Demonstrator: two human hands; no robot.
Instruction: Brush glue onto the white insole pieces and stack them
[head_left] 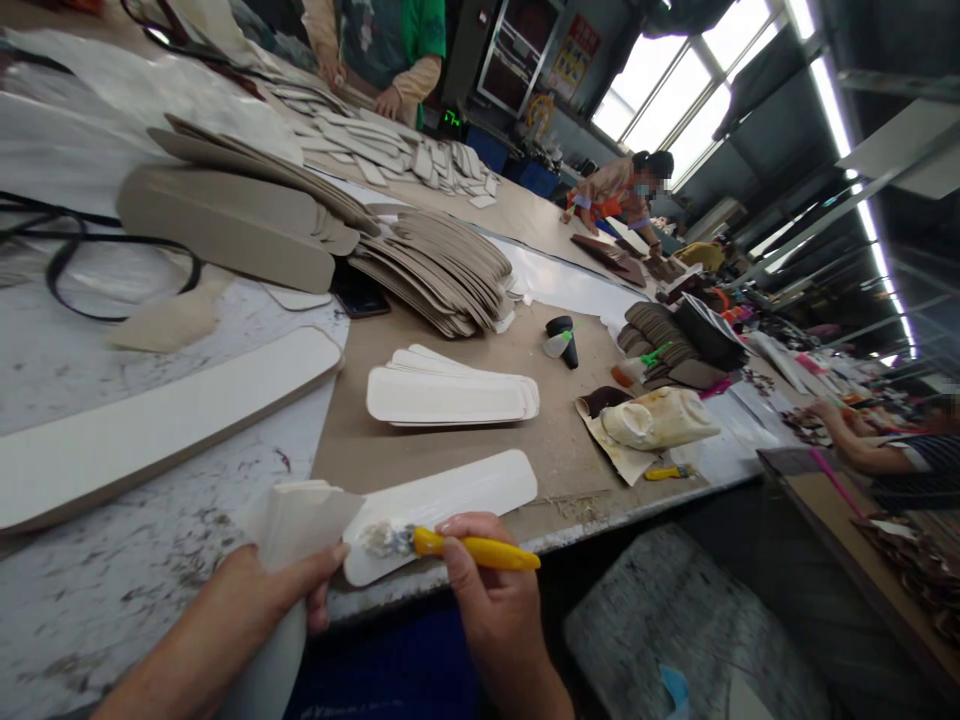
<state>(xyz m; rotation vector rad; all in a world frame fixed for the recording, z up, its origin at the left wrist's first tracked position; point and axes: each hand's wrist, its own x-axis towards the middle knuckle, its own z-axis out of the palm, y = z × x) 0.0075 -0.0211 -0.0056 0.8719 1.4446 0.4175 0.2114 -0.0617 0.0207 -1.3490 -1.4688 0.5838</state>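
My right hand is closed round a yellow-handled brush. Its grey bristles rest on the near end of a white elongated insole piece lying at the table's front edge. My left hand grips a small stack of white pieces just left of that insole, thumb pressed against them. A fanned stack of white pieces lies further back on the brown board.
Beige piece stacks and long strips fill the table's back. A black bottle, a stained glue container and another yellow brush lie to the right. Other people work at the far end and right side.
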